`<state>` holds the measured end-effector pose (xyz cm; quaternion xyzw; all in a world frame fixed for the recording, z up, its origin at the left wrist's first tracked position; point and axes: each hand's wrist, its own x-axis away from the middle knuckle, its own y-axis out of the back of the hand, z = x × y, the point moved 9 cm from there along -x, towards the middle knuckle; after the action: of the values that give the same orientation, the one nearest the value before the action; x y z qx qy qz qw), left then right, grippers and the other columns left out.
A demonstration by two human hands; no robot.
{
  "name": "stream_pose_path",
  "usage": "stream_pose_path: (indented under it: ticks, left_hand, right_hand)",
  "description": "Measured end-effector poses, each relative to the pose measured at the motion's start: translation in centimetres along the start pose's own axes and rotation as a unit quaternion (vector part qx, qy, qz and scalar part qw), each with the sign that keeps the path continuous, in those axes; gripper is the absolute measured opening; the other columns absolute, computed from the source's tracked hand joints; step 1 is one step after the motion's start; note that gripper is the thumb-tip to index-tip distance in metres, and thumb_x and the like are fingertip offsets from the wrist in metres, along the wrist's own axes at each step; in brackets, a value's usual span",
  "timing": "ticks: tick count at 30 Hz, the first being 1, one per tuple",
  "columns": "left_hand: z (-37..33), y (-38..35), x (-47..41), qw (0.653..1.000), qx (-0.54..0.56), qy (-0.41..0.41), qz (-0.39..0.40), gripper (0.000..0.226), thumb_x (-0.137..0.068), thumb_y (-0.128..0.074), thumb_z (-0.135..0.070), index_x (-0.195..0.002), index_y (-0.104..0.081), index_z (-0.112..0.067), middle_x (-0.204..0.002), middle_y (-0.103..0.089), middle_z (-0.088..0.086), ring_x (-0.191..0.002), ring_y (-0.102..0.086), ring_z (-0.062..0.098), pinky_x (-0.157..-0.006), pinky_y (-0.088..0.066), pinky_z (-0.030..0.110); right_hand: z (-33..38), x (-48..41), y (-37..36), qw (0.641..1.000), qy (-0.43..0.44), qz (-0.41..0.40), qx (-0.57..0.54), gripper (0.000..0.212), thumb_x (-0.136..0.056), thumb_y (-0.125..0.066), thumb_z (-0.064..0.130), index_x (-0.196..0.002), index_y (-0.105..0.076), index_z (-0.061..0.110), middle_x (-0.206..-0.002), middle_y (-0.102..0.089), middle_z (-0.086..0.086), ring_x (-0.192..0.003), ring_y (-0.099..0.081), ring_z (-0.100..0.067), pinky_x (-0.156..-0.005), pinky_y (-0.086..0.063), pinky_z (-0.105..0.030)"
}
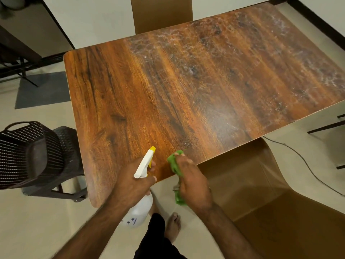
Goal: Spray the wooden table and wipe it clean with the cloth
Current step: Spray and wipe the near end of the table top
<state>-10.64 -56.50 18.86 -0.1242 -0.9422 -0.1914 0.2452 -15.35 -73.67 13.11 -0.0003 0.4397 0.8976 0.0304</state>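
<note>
The wooden table [186, 86] fills the middle of the head view. Whitish spray film covers its far and right part; the left part looks bare. My left hand [130, 184] grips a white spray bottle [139, 210] with a yellow nozzle, held over the table's near edge and pointing away from me. My right hand [192, 182] holds a green cloth [174, 163] against the near edge of the table, beside the bottle. A small dark speckled patch lies on the wood just beyond the cloth.
A tan chair [261, 184] stands at the near right, tucked by the table. Another tan chair back [161, 14] rises at the far side. A dark woven chair [35, 154] sits at the left. A cable [306, 165] runs over the floor at right. My bare feet [173, 225] show below.
</note>
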Motion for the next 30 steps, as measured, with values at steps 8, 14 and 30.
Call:
stream_pose_path:
  ticks: [8,14,30]
  left_hand:
    - [0.9,1.2,0.5,1.000,0.008,0.020,-0.012,0.027,-0.083,-0.069,0.011,-0.102,-0.068,-0.008,-0.078,-0.067,0.011,-0.055,-0.063,0.009,-0.045,-0.045,0.009]
    - [0.2,2.0,-0.1,1.000,0.024,0.007,-0.004,0.032,-0.082,-0.070,0.011,-0.107,-0.070,-0.009,-0.095,-0.071,0.010,-0.053,-0.062,0.012,-0.049,-0.049,0.015]
    - [-0.8,2.3,-2.3,1.000,0.005,-0.003,0.022,0.029,-0.083,-0.070,0.008,-0.101,-0.069,-0.013,-0.098,-0.070,0.012,-0.050,-0.059,0.016,-0.049,-0.049,0.016]
  right_hand:
    - [0.3,-0.8,-3.9,0.997,0.010,0.072,0.035,0.104,-0.069,-0.077,0.000,-0.158,-0.027,0.016,-0.164,-0.024,-0.005,-0.153,-0.012,-0.017,-0.125,-0.005,-0.035]
    - [-2.1,-0.7,-2.3,0.996,-0.068,0.049,0.043,0.108,-0.075,-0.068,-0.010,-0.160,-0.013,0.028,-0.164,-0.011,0.007,-0.152,-0.006,-0.012,-0.124,-0.013,-0.036]
    - [-5.6,-4.2,-1.2,0.984,-0.170,0.018,0.039,0.096,-0.082,-0.061,-0.008,-0.160,-0.017,0.026,-0.167,-0.013,0.004,-0.152,-0.021,-0.024,-0.123,-0.023,-0.042]
